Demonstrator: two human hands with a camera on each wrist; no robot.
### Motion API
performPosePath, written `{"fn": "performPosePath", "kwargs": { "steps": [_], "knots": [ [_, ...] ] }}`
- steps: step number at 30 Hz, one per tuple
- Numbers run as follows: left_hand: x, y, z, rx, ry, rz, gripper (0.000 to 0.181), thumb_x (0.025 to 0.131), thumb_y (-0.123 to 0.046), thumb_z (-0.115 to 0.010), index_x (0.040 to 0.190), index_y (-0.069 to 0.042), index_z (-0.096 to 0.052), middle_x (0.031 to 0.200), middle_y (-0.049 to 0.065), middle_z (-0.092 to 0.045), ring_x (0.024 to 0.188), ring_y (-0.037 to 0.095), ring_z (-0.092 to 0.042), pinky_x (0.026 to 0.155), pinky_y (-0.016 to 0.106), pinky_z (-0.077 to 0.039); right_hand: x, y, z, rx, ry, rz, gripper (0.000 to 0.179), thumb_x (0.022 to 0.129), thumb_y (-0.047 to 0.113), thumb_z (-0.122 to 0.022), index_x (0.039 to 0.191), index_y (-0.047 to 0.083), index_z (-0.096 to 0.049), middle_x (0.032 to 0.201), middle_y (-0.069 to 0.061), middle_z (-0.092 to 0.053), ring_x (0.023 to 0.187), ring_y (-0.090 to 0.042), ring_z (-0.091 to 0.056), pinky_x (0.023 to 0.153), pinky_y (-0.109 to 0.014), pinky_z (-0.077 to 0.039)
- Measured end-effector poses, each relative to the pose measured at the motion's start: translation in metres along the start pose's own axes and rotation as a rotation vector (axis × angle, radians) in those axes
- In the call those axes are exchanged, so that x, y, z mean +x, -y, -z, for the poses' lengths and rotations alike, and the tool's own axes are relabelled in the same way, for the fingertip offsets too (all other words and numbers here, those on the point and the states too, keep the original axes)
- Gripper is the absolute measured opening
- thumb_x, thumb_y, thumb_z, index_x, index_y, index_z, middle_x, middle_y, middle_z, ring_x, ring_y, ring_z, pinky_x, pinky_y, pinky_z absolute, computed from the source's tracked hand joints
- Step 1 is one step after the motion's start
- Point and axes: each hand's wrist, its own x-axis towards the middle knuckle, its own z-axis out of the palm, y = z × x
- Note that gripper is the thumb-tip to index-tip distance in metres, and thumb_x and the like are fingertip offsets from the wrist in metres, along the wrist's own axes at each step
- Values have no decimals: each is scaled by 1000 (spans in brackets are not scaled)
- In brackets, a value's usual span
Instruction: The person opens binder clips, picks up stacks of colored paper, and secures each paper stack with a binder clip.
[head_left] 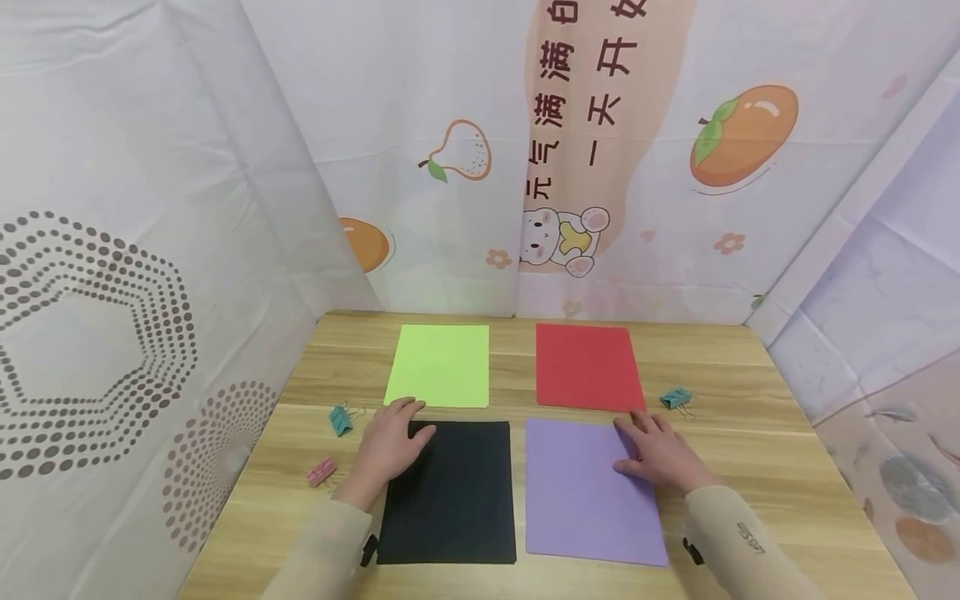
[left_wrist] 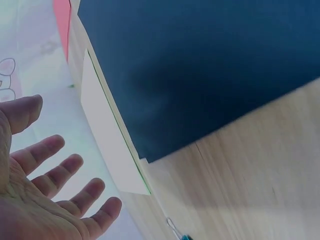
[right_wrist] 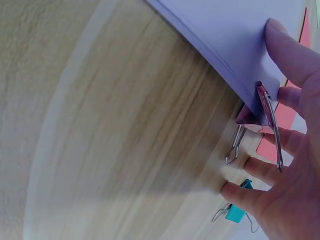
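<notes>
Pink binder clip (right_wrist: 246, 118) on the far right corner of the purple stack (head_left: 588, 496), seemingly biting it; hidden by the right hand (head_left: 660, 450) in the head view. Fingers of that hand spread around the corner, thumb over the purple stack, apparently pinching nothing; contact with the clip impossible to tell. Left hand (head_left: 392, 442) loosely spread, holding nothing, left of the purple stack, by the far left corner of the black stack (head_left: 457, 504). To do this well, probably best to keep the purple stack flush, check for a firm, even bite, and lift the fingers away without snagging either wire handle (right_wrist: 273, 123). Mouth of the clip facing into the purple stack, both handles pointing outward past its corner; long axis of the body apparently slantwise across that corner, though foreshortened.
</notes>
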Motion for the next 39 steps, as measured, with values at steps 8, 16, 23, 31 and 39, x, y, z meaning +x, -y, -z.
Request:
{"fn": "performPosePath", "kwargs": {
  "steps": [8, 16, 23, 31, 39],
  "knots": [
    [-1, 16, 3, 33, 6, 39, 54, 99, -34, -67, 142, -3, -57, 149, 24, -49, 137, 50, -43, 109, 67, -36, 0, 1, -1, -18, -15, 25, 79, 86, 46, -79, 147, 4, -52, 153, -34, -37, 133, -66, -35, 99, -77, -37],
    [-5, 33, 9, 89, -3, 53, 54, 98, -32, -67, 141, -2, -57, 149, 26, -49, 134, 54, -44, 106, 71, -36, 0, 4, 1, -27, -41, 34, 77, 86, 44, -80, 145, 3, -53, 151, -34, -39, 132, -65, -37, 100, -75, -38],
    [-7, 45, 10, 120, -24, 59, 53, 98, -32, -67, 141, -1, -57, 148, 25, -49, 131, 55, -45, 100, 71, -40, 1, 3, -1, -13, -29, 24, 79, 87, 45, -79, 148, 4, -51, 153, -34, -37, 134, -65, -35, 104, -75, -35],
    [-9, 52, 16, 114, 0, 86, 56, 99, -32, -64, 146, -2, -52, 151, 25, -45, 133, 59, -41, 99, 74, -38, 0, 2, -1, -10, -36, 26, 78, 86, 44, -79, 147, 3, -52, 152, -35, -38, 133, -66, -35, 103, -75, -35],
    [-11, 62, 19, 149, -2, 126, 55, 98, -30, -65, 144, -1, -53, 150, 27, -46, 134, 59, -40, 101, 74, -37, -2, 2, 0, -28, -50, 39, 78, 85, 44, -80, 145, 3, -53, 150, -35, -40, 131, -66, -38, 100, -75, -38]
  ]
}}
